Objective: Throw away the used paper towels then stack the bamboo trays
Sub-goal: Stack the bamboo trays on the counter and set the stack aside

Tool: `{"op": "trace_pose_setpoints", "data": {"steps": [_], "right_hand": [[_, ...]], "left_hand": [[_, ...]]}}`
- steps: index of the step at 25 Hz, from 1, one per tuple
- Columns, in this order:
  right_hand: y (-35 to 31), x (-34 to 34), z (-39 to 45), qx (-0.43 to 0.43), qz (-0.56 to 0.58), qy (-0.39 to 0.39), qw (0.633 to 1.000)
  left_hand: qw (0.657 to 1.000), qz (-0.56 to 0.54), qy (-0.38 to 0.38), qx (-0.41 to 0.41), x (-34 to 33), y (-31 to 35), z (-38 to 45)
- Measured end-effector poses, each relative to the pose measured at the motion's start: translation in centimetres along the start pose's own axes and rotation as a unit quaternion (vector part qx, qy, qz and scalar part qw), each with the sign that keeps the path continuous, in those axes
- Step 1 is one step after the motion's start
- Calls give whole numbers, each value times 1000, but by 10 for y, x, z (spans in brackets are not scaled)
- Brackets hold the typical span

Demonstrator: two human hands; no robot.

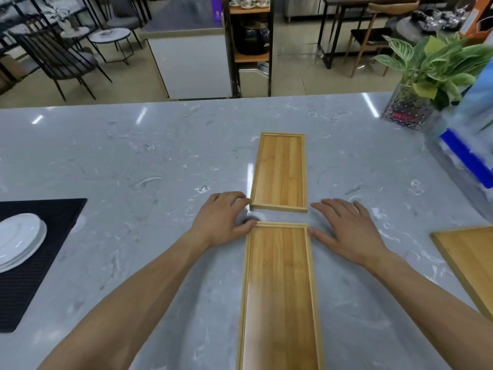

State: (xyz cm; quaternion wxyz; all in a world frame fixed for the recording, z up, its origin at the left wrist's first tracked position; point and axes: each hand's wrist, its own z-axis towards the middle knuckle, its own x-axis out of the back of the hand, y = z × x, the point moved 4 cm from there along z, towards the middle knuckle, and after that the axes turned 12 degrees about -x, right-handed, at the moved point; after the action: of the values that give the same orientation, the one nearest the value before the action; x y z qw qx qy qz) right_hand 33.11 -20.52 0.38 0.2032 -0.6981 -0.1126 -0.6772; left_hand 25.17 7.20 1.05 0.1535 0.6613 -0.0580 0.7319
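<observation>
Two long bamboo trays lie end to end on the grey marble counter (133, 161). The far bamboo tray (280, 172) sits in the middle, and the near bamboo tray (280, 289) runs toward me. A third bamboo tray (469, 260) shows partly at the right edge. My left hand (221, 220) rests flat at the near tray's far left corner, fingertips touching the far tray's near left corner. My right hand (346, 228) lies spread on the counter, thumb against the near tray's far right corner. Neither hand holds anything. No paper towels are in view.
A black mat (32, 263) with stacked white plates (18, 239) lies at the left. A potted plant in a glass vase (410, 108) stands at the back right, next to a blurred blue and white object (464, 153). Chairs and shelves stand beyond the counter.
</observation>
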Motion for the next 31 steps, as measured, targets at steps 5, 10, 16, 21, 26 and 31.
{"op": "trace_pose_setpoints", "data": {"steps": [5,10,16,21,26,31], "right_hand": [[3,-9,82,-25,-34,-14,999],[1,-33,120,-54,-47,-41,997],[1,-48,124,-107,44,-98,988],[-5,-33,126,-130,179,-106,969],[-16,3,102,-146,418,-110,890],[-31,35,54,-136,517,-129,835]], "left_hand": [[999,5,-19,26,-14,-45,67],[996,-28,-39,75,-36,-71,97],[987,-98,24,127,-47,-68,101],[965,-196,50,169,-36,-59,96],[913,-322,103,230,-10,-40,79],[839,-456,146,258,11,-7,44]]}}
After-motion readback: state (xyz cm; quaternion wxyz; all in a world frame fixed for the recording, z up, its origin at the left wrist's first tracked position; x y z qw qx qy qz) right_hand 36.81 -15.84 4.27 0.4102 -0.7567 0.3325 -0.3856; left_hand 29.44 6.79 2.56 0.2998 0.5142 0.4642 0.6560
